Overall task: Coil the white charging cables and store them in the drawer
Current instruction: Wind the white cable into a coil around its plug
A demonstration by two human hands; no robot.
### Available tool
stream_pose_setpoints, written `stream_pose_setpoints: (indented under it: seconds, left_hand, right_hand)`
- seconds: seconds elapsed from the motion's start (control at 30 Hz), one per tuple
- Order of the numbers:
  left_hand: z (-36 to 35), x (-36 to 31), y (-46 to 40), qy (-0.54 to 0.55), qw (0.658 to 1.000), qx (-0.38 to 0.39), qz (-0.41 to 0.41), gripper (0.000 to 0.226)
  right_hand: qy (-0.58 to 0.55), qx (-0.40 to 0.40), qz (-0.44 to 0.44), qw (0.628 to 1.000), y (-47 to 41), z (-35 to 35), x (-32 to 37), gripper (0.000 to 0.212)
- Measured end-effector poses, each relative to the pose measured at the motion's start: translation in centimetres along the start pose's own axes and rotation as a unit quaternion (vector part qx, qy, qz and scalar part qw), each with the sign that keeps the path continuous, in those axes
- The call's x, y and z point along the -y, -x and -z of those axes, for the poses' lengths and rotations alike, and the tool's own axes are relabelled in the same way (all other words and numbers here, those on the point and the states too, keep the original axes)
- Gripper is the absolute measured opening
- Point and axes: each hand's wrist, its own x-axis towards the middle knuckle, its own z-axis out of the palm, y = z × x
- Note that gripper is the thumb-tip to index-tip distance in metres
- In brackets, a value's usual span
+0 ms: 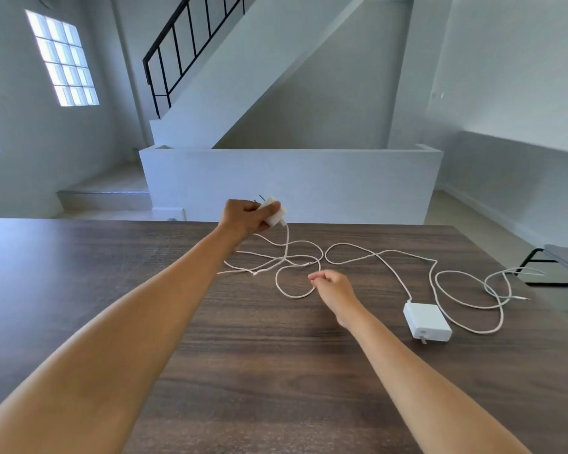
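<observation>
My left hand [245,217] is raised above the far part of the dark wooden table [243,355] and grips a small white charger plug [274,213], prongs pointing away. Its white cable [295,257] hangs down from the plug and lies in loose tangled loops on the table. My right hand [333,286] hovers low beside the nearest loop, fingers loosely curled, holding nothing. A second white power adapter [427,321] lies to the right, its cable [466,290] looping toward the table's right edge. No drawer is in view.
Beyond the table's far edge stand a low white wall [292,181] and a staircase with a black railing [184,44]. A black-framed bench or chair [551,267] sits off the table's right edge.
</observation>
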Motion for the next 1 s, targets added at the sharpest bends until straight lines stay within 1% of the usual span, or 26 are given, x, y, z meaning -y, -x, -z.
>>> stream_pose_setpoints:
  seconds: [0.03,0.1,0.2,0.27,0.33,0.4,0.43,0.53,0.6,0.7,0.8,0.87,1.0]
  left_hand:
    - [0.2,-0.4,-0.2,0.014,1.000,-0.019,0.003,0.038]
    - [0.5,-1.0,-0.6,0.031,0.998,-0.056,0.012,0.035]
    - [1.3,-1.4,-0.6,0.077,0.991,-0.101,0.047,0.041]
    - [1.8,-1.4,-0.4,0.104,0.986,-0.119,0.059,0.041]
    - [2.6,-1.2,-0.1,0.125,0.981,-0.134,0.065,0.039]
    - [3.5,-1.0,0.1,0.142,0.976,-0.147,0.078,0.038]
    - [3.9,-0.9,0.2,0.147,0.974,-0.153,0.085,0.038]
    - [5.4,-0.8,0.2,0.149,0.969,-0.169,0.098,0.037]
    - [6.2,-0.8,0.1,0.155,0.968,-0.160,0.116,0.033]
    - [7.0,-1.2,0.0,0.166,0.967,-0.125,0.150,0.029]
    - [7.6,-1.7,-0.2,0.256,0.951,-0.106,0.135,0.019]
    - [8.1,-2.0,-0.2,0.284,0.946,-0.089,0.130,0.017]
    - [9.2,-2.5,-0.4,0.252,0.957,0.008,0.143,0.016]
  right_hand:
    - [-0.047,0.015,0.000,0.999,0.4,-0.7,0.7,0.027]
    - [-0.099,0.076,0.017,0.992,1.1,-2.0,2.0,0.033]
    - [-0.114,0.186,0.040,0.975,2.2,-3.9,3.8,0.044]
    - [-0.102,0.226,0.051,0.967,2.6,-5.0,4.9,0.047]
    - [-0.098,0.238,0.069,0.964,2.5,-6.1,5.5,0.033]
    - [-0.100,0.227,0.083,0.965,2.6,-6.6,5.7,0.019]
    - [-0.101,0.220,0.080,0.967,2.6,-6.7,5.7,0.016]
    - [-0.097,0.198,0.064,0.973,2.4,-6.4,5.1,0.024]
    - [-0.118,0.203,0.051,0.971,2.2,-6.1,4.5,0.027]
    - [-0.185,0.208,0.036,0.960,1.9,-5.4,4.3,0.025]
    - [-0.259,0.213,0.004,0.942,1.5,-4.3,4.2,0.024]
    - [-0.295,0.212,-0.025,0.931,1.1,-3.4,4.1,0.024]
    - [-0.305,0.210,-0.064,0.927,0.2,-1.7,3.9,0.025]
